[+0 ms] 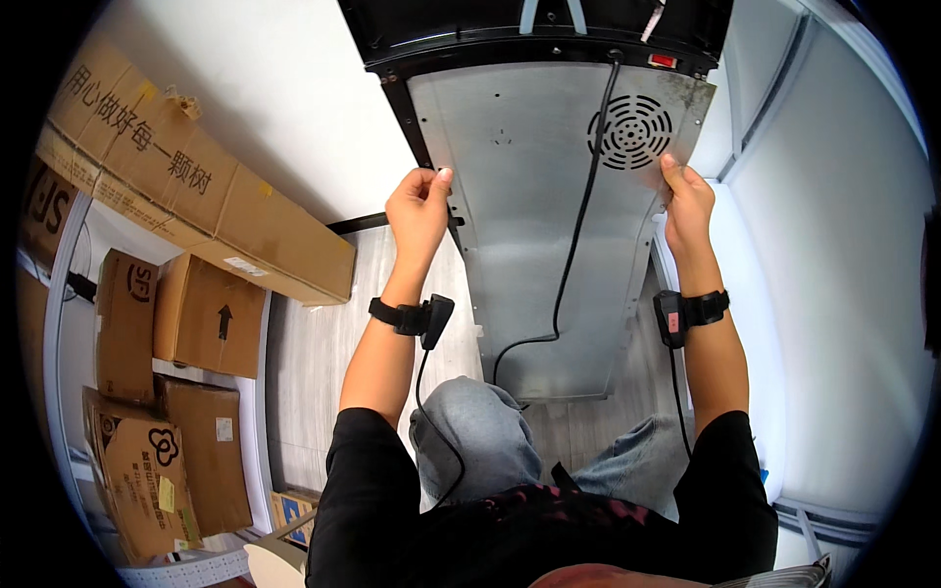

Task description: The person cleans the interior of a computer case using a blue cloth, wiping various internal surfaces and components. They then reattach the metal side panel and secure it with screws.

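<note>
In front of me stands a tall black appliance (441,44) with its back toward me. A grey sheet-metal back panel (520,216) covers it, with a round slotted vent (629,132) at upper right. My left hand (418,211) is closed at the panel's left edge, thumb against bent fingers. At the right edge, just below the vent, my right hand (689,204) grips with its thumb on the panel's face; its other fingers are partly hidden behind the edge. A black power cord (586,186) hangs down the panel from the top. Near the upper right corner is a red rocker switch (664,61).
At left, a metal shelf (257,431) holds several cardboard boxes (211,309). One long carton (196,186) slants across above them. A white wall (265,78) rises behind the carton, and pale panels (833,245) line the right side. My knees are close to the appliance's lower end.
</note>
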A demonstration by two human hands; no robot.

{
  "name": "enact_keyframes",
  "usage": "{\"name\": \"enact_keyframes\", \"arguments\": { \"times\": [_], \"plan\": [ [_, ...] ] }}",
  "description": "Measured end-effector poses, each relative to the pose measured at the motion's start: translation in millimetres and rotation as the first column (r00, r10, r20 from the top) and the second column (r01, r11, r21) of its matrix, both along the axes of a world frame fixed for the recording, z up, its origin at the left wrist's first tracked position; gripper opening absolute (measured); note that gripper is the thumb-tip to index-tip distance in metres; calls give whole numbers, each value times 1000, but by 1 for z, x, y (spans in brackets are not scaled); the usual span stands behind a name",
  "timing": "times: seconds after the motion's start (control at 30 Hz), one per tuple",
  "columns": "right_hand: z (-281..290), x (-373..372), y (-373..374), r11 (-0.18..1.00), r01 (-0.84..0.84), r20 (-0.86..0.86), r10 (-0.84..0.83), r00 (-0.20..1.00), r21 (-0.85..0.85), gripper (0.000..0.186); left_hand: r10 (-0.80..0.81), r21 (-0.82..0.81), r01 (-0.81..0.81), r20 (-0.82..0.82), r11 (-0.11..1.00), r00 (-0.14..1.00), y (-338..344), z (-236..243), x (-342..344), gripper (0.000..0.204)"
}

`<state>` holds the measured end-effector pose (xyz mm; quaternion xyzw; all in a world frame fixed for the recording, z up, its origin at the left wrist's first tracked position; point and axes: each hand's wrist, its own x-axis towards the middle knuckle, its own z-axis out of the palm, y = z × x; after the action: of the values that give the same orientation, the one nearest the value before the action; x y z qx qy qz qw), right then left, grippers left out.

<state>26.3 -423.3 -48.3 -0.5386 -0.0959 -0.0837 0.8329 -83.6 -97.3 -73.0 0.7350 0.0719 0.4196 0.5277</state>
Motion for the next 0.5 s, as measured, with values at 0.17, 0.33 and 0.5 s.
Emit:
{"name": "enact_keyframes", "arguments": {
  "times": [0.17,0.33,0.5],
  "plan": [
    [1,0,2,1000,-1,10,0,1000,17,17,-33,25,34,-48,999,998,0,4,-8,26],
    [-5,6,0,1000,-13,41,13,999,-1,17,-30,5,31,-39,1000,999,1,3,-7,26],
    [-1,1,3,1000,2,27,-2,1000,-2,18,-23,7,23,-15,1000,1000,1,2,-7,26]
  ]
}}
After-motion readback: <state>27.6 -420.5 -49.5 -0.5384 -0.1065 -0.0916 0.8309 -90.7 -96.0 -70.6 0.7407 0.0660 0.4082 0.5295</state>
